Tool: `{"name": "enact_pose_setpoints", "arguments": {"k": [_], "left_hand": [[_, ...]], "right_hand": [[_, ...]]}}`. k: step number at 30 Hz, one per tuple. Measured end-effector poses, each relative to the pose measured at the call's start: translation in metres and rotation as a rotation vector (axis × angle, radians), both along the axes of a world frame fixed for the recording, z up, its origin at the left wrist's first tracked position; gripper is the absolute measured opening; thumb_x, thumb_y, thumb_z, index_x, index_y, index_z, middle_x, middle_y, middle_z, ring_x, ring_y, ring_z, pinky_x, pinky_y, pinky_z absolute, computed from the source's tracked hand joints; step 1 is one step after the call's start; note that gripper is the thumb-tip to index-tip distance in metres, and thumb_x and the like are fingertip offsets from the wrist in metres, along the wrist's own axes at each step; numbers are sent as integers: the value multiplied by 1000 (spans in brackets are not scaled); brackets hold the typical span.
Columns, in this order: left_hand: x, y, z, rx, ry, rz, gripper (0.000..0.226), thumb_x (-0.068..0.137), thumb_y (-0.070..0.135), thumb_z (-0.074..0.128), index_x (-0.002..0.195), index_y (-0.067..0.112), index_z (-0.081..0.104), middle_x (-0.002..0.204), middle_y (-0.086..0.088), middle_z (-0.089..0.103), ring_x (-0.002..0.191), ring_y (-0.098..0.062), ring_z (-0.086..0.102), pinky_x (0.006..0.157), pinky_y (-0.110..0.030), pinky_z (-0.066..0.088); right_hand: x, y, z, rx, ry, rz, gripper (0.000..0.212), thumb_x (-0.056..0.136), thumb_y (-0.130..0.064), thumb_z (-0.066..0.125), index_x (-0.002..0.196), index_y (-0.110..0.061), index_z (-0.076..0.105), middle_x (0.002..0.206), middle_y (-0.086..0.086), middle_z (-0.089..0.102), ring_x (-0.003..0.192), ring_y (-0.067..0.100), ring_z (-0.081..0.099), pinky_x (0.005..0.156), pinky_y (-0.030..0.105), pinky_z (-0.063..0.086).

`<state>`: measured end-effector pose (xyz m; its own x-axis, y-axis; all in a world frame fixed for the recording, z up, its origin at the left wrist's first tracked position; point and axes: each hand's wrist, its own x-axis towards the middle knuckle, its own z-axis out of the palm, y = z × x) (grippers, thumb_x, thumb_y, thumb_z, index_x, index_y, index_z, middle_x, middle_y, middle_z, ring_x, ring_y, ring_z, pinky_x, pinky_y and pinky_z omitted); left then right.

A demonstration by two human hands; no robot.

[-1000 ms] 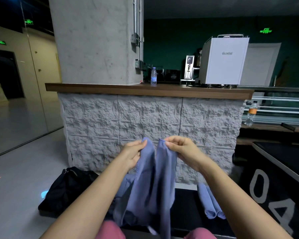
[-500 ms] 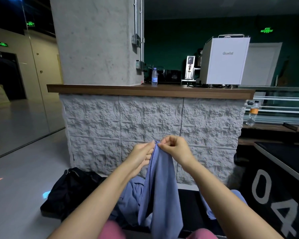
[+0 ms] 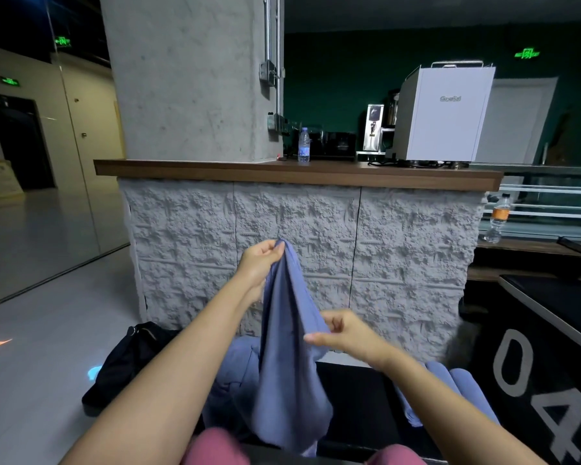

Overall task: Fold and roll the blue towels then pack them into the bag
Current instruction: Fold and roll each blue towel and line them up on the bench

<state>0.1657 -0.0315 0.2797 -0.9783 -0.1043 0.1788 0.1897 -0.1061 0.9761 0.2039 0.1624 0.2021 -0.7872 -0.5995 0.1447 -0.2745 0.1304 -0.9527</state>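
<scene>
Head | L hand [image 3: 260, 263], R hand [image 3: 347, 337] pinch towel [image 3: 289, 380] | bag [image 3: 128, 360] contents unseen

Blue towel [image 3: 289, 347] hangs folded; 2 rolled towels [image 3: 411, 409] at R; black bag [image 3: 125, 360] L.

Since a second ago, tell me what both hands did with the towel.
The hands brought the top corners of the blue towel together; the left hand took both and holds them up. The right hand let go, dropped down and now pinches the towel's right edge midway. The rolled towels, the loose pile and the black bag stayed put.
</scene>
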Motion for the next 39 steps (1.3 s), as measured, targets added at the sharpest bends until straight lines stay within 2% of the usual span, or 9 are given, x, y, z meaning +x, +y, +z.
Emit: {"name": "enact_pose_setpoints", "arguments": {"k": [4,6,9,16,21,26,29,35,39], "left_hand": [[-15,-13,9,96,28,14,18,97,15,48,84,12,61,80,-4,62,71,-15,57,64,-25,48],[-20,-19,14,126,33,41,19,98,16,47,85,12,60,77,-2,64,70,-13,57,62,-24,49],[-21,-31,17,146,46,115,22,98,16,47,80,13,59,57,8,64,56,-7,55,47,-14,45],[-24,-67,-9,51,28,267,22,95,13,52,74,15,57,53,8,59,50,-5,50,43,-11,40],[-21,-77,-25,20,-45,264,20,94,18,55,74,17,59,58,3,59,45,-6,50,44,-13,38],[-17,-89,-21,44,58,276,13,92,13,58,81,11,65,66,5,66,60,-5,58,59,-18,48],[-11,-96,-30,-53,5,264,9,91,12,59,84,11,65,59,9,65,56,-3,56,59,-20,44],[0,-117,-33,189,-102,83,7,91,9,57,90,7,64,73,-2,70,62,-8,66,55,-21,54],[0,-103,-37,140,-252,182,8,89,6,60,82,10,62,51,5,66,44,-2,61,44,-15,50]], "right_hand": [[7,15,-36,407,208,4,39,77,-49,71,72,-12,61,70,-8,56,68,3,51,65,23,41],[-2,30,-51,726,491,-59,70,64,-84,46,62,-15,39,69,0,43,68,8,39,63,29,28],[-13,56,-53,868,675,-150,64,70,-85,20,70,-24,40,80,-2,48,87,13,41,79,25,25],[-55,111,-26,517,734,-577,35,87,-40,62,67,-12,67,123,-7,55,109,14,33,90,29,27],[-64,110,21,292,469,-807,10,78,-18,76,73,-10,71,72,8,69,70,19,56,61,26,39],[-67,100,57,190,533,-900,27,77,-9,76,103,-12,70,86,7,67,73,20,57,67,30,45],[-65,101,54,408,415,-859,13,82,-12,72,81,-1,68,71,10,64,62,17,53,55,29,38],[-57,103,55,-292,-120,-474,17,84,-27,66,81,-11,64,79,9,56,73,20,50,70,27,44],[-64,85,52,-238,-173,-805,25,77,-18,77,66,-8,57,59,8,46,49,17,37,52,24,35]]}}
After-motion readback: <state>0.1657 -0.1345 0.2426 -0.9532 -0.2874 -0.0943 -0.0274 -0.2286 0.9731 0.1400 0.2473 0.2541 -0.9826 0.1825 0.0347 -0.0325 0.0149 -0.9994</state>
